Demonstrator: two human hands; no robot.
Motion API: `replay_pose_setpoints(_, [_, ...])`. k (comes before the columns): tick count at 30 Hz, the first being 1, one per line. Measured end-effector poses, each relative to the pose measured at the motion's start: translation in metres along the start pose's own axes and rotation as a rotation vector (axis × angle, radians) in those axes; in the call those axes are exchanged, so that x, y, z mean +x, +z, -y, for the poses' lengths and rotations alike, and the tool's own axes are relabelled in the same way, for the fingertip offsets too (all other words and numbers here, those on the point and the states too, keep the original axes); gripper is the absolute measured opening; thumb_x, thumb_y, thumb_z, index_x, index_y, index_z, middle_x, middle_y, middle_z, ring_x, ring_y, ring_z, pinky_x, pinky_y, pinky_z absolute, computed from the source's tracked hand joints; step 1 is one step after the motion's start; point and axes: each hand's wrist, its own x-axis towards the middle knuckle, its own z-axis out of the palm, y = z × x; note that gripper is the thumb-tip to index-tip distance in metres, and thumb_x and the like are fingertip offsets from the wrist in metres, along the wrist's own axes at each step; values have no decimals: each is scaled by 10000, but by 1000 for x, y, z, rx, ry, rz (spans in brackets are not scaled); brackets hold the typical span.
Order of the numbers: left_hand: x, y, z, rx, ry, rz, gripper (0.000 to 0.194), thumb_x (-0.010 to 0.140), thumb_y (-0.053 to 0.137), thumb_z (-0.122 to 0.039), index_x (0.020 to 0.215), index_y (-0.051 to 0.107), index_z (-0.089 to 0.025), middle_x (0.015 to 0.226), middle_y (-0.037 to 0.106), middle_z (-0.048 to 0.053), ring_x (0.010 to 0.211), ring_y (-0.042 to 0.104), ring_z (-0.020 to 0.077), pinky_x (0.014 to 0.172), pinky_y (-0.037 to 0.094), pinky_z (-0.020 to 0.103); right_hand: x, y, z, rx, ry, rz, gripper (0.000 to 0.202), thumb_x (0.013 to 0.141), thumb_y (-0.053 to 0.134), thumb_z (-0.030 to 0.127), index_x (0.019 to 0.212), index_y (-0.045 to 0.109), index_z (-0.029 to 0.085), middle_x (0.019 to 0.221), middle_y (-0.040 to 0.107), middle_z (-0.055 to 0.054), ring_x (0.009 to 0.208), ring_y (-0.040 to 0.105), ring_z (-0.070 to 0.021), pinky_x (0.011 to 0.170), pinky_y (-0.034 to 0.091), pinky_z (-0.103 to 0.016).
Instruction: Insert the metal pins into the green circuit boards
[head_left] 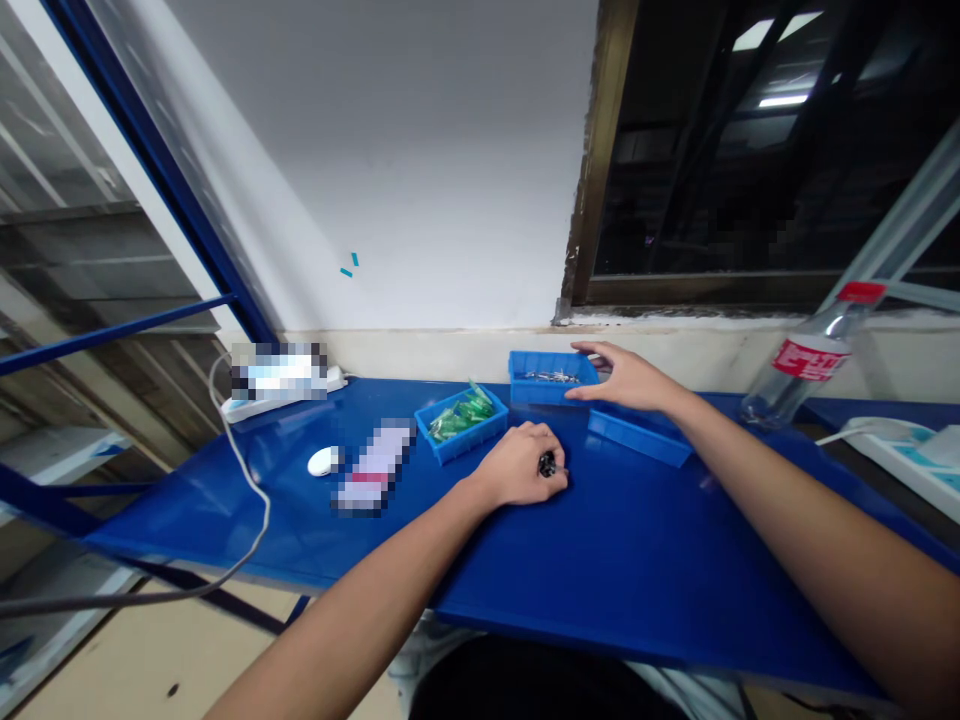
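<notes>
The left hand (525,465) closed around small dark pieces (547,464) mid-tabletop (600,560); the right hand (626,378), fingers spread, gripped a blue bin (551,392) of metal pins (553,377) at the far edge.

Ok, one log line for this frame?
left hand: closed on small dark parts | right hand: at blue bin of metal pins

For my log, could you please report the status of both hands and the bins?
Left hand closed around dark parts. Right hand at bin of metal pieces. Green-filled bin beside left hand; third bin partly hidden.
</notes>
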Motion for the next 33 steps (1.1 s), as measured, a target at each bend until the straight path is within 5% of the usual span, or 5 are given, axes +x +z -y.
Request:
replay_pose_setpoints(8, [0,-5,-7,59,7,39,155,825,719,-352,804,658,-212,933,672,55,930,597,243,920,449,384,-49,-32,25,286,8,-24,919,682,886,543,1485,473,374,1447,613,-41,1339,581,-365,1127,522,-543])
replay_pose_setpoints(17, [0,-3,-4,70,-16,20,321,865,715,-514,950,652,-210,1049,666,87,1009,618,277,898,471,395,-89,-50,25,273,109,52,1095,623,890,604,1554,370,356,1457,585,-96,1345,559,-438,1073,562,-580])
replay_pose_setpoints(21, [0,-4,-4,44,-58,-37,712,749,775,-678,1254,606,-206,1276,631,141,1178,588,341,1015,457,462,-92,-53,26,272,120,69,1177,598,902,593,1584,279,437,1532,516,-62,1405,495,-441,1104,541,-569])
replay_pose_setpoints(26, [0,-4,-5,-4,-124,-18,1259,601,766,-835,1581,334,-172,1506,528,190,1382,481,415,1145,374,544,-93,-50,18,253,63,92,1157,616,928,541,1575,282,493,1565,475,-25,1458,427,-431,1157,487,-562])
replay_pose_setpoints(33, [-1,0,-6,-70,-154,33,1400,565,752,-867,1646,203,-168,1547,505,181,1419,474,415,1172,378,520,-91,-29,17,300,-64,69,1171,689,921,453,1627,222,403,1555,422,-100,1401,502,-379,1121,517,-532])
